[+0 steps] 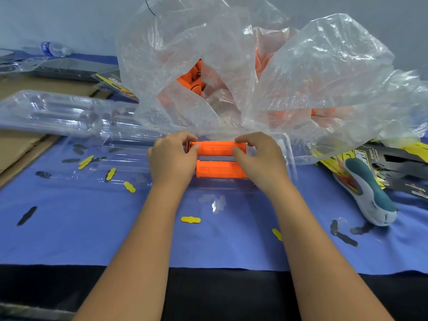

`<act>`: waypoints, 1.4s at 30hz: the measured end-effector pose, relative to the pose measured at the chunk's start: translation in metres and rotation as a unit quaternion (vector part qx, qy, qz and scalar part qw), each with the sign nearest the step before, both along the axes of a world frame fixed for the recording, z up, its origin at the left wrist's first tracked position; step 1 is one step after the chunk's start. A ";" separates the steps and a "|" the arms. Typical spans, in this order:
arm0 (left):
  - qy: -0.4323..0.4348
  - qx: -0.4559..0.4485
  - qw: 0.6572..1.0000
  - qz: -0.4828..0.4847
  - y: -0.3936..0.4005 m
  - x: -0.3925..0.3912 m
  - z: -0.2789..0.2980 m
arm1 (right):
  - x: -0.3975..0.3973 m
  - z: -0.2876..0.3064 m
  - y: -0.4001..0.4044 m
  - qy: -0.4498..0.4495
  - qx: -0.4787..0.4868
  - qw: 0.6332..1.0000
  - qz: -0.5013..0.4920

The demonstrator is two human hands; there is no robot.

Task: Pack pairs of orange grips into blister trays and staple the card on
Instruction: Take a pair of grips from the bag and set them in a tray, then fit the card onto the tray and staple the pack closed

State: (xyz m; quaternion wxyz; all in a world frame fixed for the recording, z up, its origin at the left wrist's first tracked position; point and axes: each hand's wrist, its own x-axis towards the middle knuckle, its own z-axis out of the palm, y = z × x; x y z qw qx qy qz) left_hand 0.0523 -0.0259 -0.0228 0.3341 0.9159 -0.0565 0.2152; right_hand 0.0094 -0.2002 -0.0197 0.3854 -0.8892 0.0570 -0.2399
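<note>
Two orange handles lie side by side in a clear tray (289,156) on the blue worktop (115,228). The left hand (172,158) and the right hand (259,156) both have a narrow grip on the far handle (217,148), fingers and thumb pinching its ends. The near handle (220,169) lies just toward the person from that grip, between the two wrists, untouched as far as can be seen. Beyond the grip a big clear bag (289,77) with more orange handles inside stands open. Left of the grip is a stack of empty clear trays (58,112). Right of the grip lie a grey and teal stapler (368,193) and printed cards (393,163). Small yellow scraps (190,219) and black scraps (27,215) are scattered around on the cloth, nearer the person.
</note>
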 end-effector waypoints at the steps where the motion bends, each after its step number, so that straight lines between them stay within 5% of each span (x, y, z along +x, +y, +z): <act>1: -0.017 0.028 0.999 0.018 -0.001 -0.001 0.000 | -0.001 0.000 0.000 0.005 -0.018 1.000 0.009; 5: -0.122 0.091 0.988 -0.034 -0.015 -0.012 0.002 | -0.001 0.001 0.003 0.014 -0.161 0.987 0.004; 8: -0.090 0.141 0.979 -0.118 -0.036 -0.024 0.001 | -0.001 0.000 0.006 0.010 -0.185 0.983 -0.002; 14: -0.029 0.275 0.951 -0.141 -0.043 -0.015 -0.013 | -0.005 0.014 -0.002 -0.063 0.065 0.996 -0.023; 18: -0.057 0.279 0.951 -0.120 -0.045 -0.022 -0.005 | -0.027 0.037 -0.024 -0.130 0.070 0.986 -0.071; 22: -0.136 0.212 0.950 -0.186 -0.068 -0.042 0.013 | -0.063 0.044 -0.069 -0.135 -0.010 0.971 -0.195; 26: -0.168 0.149 0.930 -0.290 -0.112 -0.074 0.023 | -0.093 0.032 -0.112 0.090 -0.121 0.926 -0.347; 30: -0.131 0.090 0.906 -0.392 -0.159 -0.104 0.016 | -0.117 0.017 -0.123 0.107 -0.095 0.916 -0.374; 34: 0.059 -0.059 0.905 -0.418 -0.198 -0.116 0.003 | -0.133 0.014 -0.133 0.168 -0.090 0.931 -0.311; 42: 0.141 -0.157 0.922 -0.324 -0.207 -0.107 -0.018 | -0.162 0.035 -0.160 0.110 0.155 0.968 -0.162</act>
